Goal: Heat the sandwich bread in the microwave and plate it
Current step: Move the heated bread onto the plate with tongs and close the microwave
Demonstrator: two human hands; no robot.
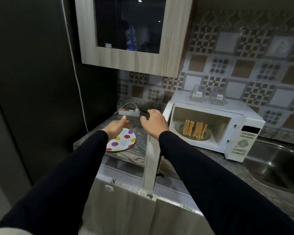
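Observation:
A white microwave (pixel 241 131) stands on the counter with its door (pixel 151 158) swung wide open toward me. Inside, several slices of sandwich bread (pixel 195 128) stand upright on a metal dish (pixel 181 131). A white plate with coloured dots (pixel 124 141) lies on the counter to the left. My left hand (pixel 116 127) hovers above that plate, fingers relaxed, holding nothing. My right hand (pixel 154 122) is spread open just left of the microwave opening, above the door's top edge, holding nothing.
A steel sink (pixel 278 168) lies right of the microwave. A white power strip (pixel 129 111) with a red light sits at the back of the counter. Two clear containers (pixel 207 95) stand on the microwave. A wall cabinet (pixel 131 60) hangs overhead; a dark fridge (pixel 32 82) fills the left.

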